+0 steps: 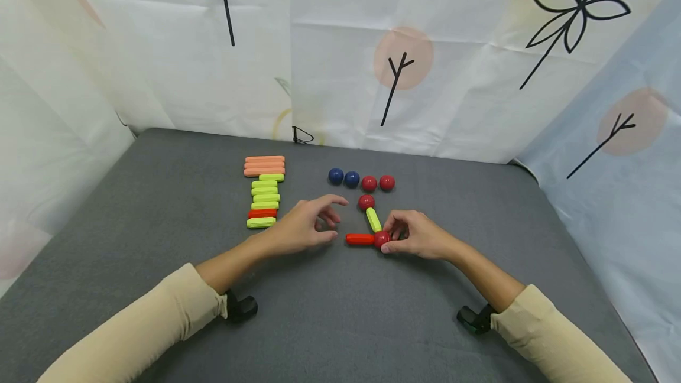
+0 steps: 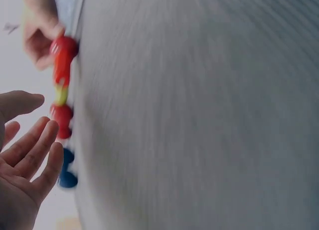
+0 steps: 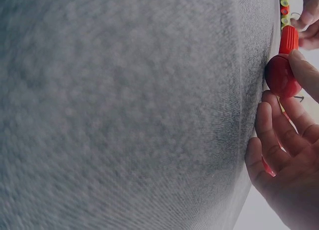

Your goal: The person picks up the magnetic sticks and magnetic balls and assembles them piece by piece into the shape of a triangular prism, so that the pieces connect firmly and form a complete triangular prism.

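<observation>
My right hand (image 1: 420, 235) pinches a red ball (image 1: 380, 239) between thumb and fingers, low over the table. From that ball a red stick (image 1: 359, 239) points left, and a yellow-green stick (image 1: 374, 220) runs up to a second red ball (image 1: 366, 202). In the right wrist view the thumb presses on the held red ball (image 3: 282, 76), with the red stick (image 3: 288, 39) behind it. My left hand (image 1: 311, 224) hovers left of the joined pieces, its fingers loosely spread and holding nothing. The left wrist view shows the same bare palm (image 2: 27, 160).
Behind the joined pieces, two blue balls (image 1: 343, 178) and two red balls (image 1: 378, 183) form a row. At the left lie stacked orange sticks (image 1: 264, 166), several yellow-green sticks (image 1: 265, 191) and one red stick (image 1: 262, 213) on the grey table (image 1: 319, 324). A patterned curtain (image 1: 340, 64) stands behind.
</observation>
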The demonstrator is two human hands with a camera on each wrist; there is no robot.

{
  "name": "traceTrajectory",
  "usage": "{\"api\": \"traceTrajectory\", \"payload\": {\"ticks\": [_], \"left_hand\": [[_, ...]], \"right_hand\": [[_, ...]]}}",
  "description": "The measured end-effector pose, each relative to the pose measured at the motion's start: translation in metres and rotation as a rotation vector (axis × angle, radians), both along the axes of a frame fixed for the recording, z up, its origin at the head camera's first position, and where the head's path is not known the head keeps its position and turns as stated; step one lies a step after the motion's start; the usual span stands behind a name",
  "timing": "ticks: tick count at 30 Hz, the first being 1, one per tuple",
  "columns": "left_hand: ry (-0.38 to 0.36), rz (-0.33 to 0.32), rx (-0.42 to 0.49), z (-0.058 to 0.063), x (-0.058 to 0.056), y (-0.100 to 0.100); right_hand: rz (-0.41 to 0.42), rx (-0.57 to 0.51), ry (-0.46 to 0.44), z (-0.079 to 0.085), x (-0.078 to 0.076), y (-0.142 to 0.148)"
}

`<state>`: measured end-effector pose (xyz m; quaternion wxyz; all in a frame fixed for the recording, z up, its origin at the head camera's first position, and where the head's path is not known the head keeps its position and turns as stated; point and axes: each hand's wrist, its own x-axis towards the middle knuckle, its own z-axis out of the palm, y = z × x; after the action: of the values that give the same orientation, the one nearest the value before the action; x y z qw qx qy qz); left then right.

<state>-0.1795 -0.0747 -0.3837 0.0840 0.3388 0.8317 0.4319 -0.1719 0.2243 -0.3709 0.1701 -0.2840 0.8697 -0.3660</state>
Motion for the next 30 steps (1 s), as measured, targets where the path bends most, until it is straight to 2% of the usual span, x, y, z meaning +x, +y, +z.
{"api": "traceTrajectory", "payload": {"ticks": [4, 7, 11, 15, 22, 30], "left_hand": [[0.074, 0.083, 0.003, 0.009, 0.000, -0.038], [0.099, 0.150, 0.001, 0.014, 0.002, -0.067], [0.089, 0.213, -0.027, 0.013, 0.005, -0.098], [0.064, 0.235, -0.079, 0.008, 0.009, -0.118], [0.080, 0.218, -0.136, 0.003, 0.011, -0.128], [0.152, 0.107, -0.191, -0.002, 0.012, -0.116]], "right_hand": [[0.006, -0.011, -0.007, -0.001, -0.001, 0.001], [0.008, -0.013, -0.006, -0.002, -0.002, 0.001], [0.005, -0.008, -0.007, -0.003, -0.002, 0.002], [0.003, -0.006, -0.012, -0.003, -0.002, 0.002], [0.003, -0.010, -0.016, -0.004, -0.003, 0.002], [0.009, -0.024, -0.022, -0.006, -0.004, 0.002]]}}
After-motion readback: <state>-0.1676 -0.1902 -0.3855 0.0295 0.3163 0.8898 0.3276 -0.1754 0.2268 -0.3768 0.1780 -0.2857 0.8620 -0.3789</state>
